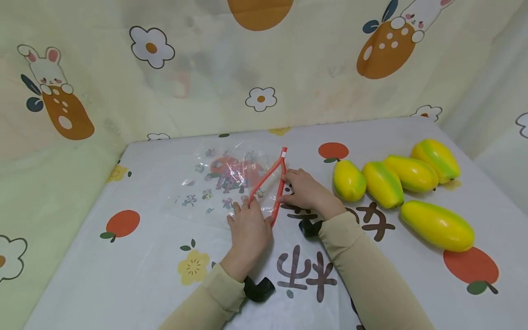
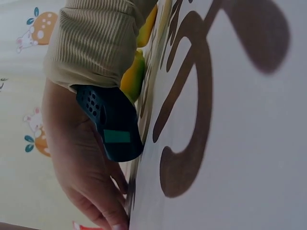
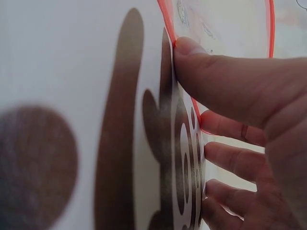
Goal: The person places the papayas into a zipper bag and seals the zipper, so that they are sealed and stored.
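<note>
A clear plastic zip bag (image 1: 198,195) with small cartoon prints lies flat on the table. Its red edge strips part into a V, joined at a slider (image 1: 284,153) at the far end. My left hand (image 1: 249,236) pinches the near part of the red edges. On the right side of the bag, my right hand (image 1: 307,190) holds the other strip (image 3: 166,19) between thumb and fingers. The right wrist view shows that thumb (image 3: 225,76) on the red edge. In the left wrist view the right hand (image 2: 81,163) appears, its fingertips low against the cloth.
Several glossy yellow-green mango-like fruits (image 1: 383,183) are on the right, with one more (image 1: 437,225) in front of them. A printed cloth (image 1: 156,275) covers the table. Patterned curtains (image 1: 206,82) stand behind and at the sides. Black wrist cameras (image 1: 259,289) sit on both wrists.
</note>
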Demonstrator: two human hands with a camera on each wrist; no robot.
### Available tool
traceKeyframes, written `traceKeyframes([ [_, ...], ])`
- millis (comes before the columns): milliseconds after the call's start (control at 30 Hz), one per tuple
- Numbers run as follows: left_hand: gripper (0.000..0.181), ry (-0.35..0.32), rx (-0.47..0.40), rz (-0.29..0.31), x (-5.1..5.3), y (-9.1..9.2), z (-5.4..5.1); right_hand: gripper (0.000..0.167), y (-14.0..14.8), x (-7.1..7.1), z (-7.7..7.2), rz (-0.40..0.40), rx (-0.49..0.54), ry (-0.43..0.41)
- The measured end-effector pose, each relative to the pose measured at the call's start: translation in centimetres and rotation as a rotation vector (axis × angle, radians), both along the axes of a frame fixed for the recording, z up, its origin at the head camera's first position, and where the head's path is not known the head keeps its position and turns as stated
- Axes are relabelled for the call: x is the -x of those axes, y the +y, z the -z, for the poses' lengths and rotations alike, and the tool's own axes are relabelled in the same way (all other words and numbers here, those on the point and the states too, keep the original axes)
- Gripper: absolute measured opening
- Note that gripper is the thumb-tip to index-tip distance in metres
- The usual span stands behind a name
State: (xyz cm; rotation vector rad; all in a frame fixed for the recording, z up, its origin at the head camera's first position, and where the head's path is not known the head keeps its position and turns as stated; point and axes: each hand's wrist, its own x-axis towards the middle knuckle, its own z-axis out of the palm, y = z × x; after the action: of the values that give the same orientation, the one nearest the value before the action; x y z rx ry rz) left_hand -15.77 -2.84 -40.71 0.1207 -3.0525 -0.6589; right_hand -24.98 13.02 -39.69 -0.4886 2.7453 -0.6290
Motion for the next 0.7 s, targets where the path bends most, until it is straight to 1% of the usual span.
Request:
traceKeyframes([
  [67, 0.062, 0.001, -0.005, -0.004, 0.05, 0.02, 0.04, 0.070, 0.05, 0.07, 0.06, -0.004, 0.001, 0.003],
  [200, 0.056, 0.009, 0.007, 0.007, 0.07, -0.06, 0.03, 0.069, 0.01, 0.17, 0.12, -0.004, 0.007, 0.005],
  [367, 0.053, -0.003, 0.019, 0.020, 0.08, -0.15, -0.10, 0.068, 0.04, 0.18, 0.25, -0.004, 0.017, 0.006],
  [600, 0.056, 0.022, -0.055, 0.012, 0.03, -0.16, -0.02, 0.066, -0.03, 0.17, 0.33, -0.018, 0.023, 0.029],
  [700, 0.054, 0.051, -0.081, 0.013, -0.11, -0.08, 0.09, 0.066, 0.06, 0.05, 0.12, -0.014, 0.023, 0.025],
])
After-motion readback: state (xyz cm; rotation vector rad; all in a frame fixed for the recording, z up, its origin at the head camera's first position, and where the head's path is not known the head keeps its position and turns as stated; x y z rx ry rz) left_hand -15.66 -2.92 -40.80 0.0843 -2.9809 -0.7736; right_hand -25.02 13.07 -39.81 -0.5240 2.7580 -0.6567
